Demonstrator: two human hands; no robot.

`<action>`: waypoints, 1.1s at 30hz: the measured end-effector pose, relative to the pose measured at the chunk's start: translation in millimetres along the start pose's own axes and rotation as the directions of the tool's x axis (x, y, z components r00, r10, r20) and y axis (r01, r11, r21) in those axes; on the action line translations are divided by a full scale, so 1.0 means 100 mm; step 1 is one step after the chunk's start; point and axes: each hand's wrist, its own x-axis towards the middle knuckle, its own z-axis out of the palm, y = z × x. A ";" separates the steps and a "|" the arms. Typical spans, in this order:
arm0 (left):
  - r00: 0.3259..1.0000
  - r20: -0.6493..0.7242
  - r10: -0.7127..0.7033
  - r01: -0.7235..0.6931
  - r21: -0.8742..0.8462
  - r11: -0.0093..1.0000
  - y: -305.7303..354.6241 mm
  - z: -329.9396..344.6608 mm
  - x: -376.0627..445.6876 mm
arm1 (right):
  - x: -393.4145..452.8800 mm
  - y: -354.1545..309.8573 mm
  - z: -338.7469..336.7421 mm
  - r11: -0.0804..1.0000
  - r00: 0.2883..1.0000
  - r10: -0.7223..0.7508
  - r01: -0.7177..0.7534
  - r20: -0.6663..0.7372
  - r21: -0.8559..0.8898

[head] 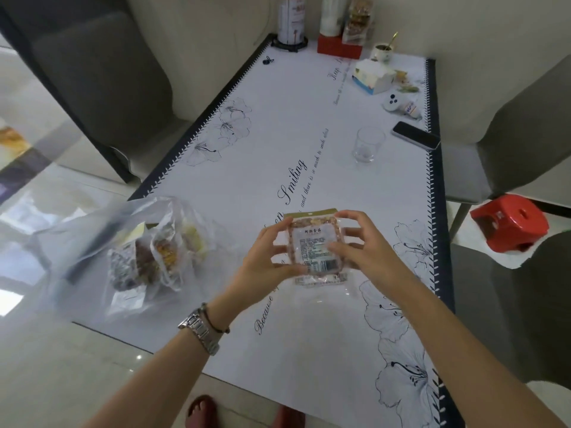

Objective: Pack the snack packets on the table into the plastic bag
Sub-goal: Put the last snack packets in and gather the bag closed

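I hold a clear snack packet (312, 242) with a white label and a gold top strip above the table (309, 134). My left hand (265, 257) grips its left edge and my right hand (361, 242) grips its right edge. A second packet's strip (321, 278) shows just below the held one; whether it rests on the table I cannot tell. To the left lies the translucent plastic bag (92, 239), blurred, with several snack packets (148, 257) inside it.
A drinking glass (367, 145) and a phone (415, 135) sit at the right. A tissue box (372, 76), a cup (382, 51), a red box (339, 46) and a canister (290, 20) stand at the far end. Chairs flank the table; a red stool (509, 223) is on the floor.
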 end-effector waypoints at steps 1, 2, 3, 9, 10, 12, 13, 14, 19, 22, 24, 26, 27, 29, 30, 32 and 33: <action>1.000 0.010 -0.001 0.002 -0.011 1.000 0.04 -0.08 -0.06 | -0.04 -0.05 0.04 1.000 1.000 -0.005 0.004 0.026 0.011; 1.000 0.021 -0.002 0.002 -0.015 1.000 0.08 -0.15 -0.13 | -0.07 -0.09 0.09 1.000 0.999 -0.005 0.004 0.050 0.020; 0.999 0.034 -0.004 0.004 -0.009 1.000 0.11 -0.23 -0.19 | -0.10 -0.14 0.15 1.000 0.997 -0.006 0.004 0.073 0.030; 0.998 0.064 -0.001 -0.008 0.142 0.990 0.23 -0.68 -0.60 | -0.27 -0.34 0.59 0.998 0.989 -0.051 0.046 0.142 0.041; 0.999 0.051 0.007 -0.017 0.197 0.980 0.25 -0.75 -0.69 | -0.29 -0.36 0.67 0.998 0.987 -0.057 0.052 0.151 0.037; 0.999 0.004 0.042 -0.041 0.329 0.943 0.31 -0.92 -0.83 | -0.33 -0.40 0.83 0.997 0.984 -0.065 0.058 0.164 0.045; 0.996 -0.024 0.081 -0.065 0.405 0.912 0.33 -1.01 -0.90 | -0.35 -0.41 0.91 0.997 0.983 -0.067 0.060 0.169 0.047; 0.990 -0.051 0.129 -0.089 0.481 0.872 0.34 -1.13 -0.95 | -0.36 -0.42 1.00 0.997 0.983 -0.067 0.060 0.172 0.045; 0.926 -0.232 0.297 -0.077 0.655 0.752 0.40 -1.80 -1.14 | -0.39 -0.44 1.50 0.999 0.983 -0.051 0.047 0.176 0.026; 0.883 -0.300 0.361 -0.012 0.755 0.655 0.42 -2.25 -1.23 | -0.39 -0.46 1.85 0.999 0.984 -0.040 0.034 0.173 0.038; 0.875 -0.334 0.349 0.048 0.779 0.625 0.39 -2.54 -1.27 | -0.37 -0.49 2.09 0.999 0.985 -0.036 0.030 0.167 0.036; 0.887 -0.349 0.303 0.100 0.785 0.611 0.34 -2.77 -1.29 | -0.33 -0.51 2.32 0.999 0.988 -0.028 0.023 0.150 0.036; 0.895 -0.355 0.270 0.128 0.785 0.607 0.31 -2.87 -1.30 | -0.30 -0.52 2.43 0.999 0.990 -0.024 0.019 0.140 0.037; 0.915 -0.357 0.185 0.177 0.771 0.611 0.23 -3.05 -1.29 | -0.23 -0.53 2.64 0.999 0.993 -0.018 0.013 0.118 0.042; 0.927 -0.345 0.149 0.187 0.766 0.615 0.17 -3.13 -1.28 | -0.20 -0.53 2.73 0.999 0.994 -0.016 0.012 0.104 0.043; 0.944 -0.315 0.102 0.186 0.759 0.624 0.06 -3.28 -1.25 | -0.11 -0.51 2.89 0.998 0.998 -0.009 0.006 0.055 0.058; 0.949 -0.302 0.089 0.181 0.754 0.632 0.02 -3.33 -1.24 | -0.07 -0.49 2.97 0.997 1.000 0.000 -0.002 0.022 0.071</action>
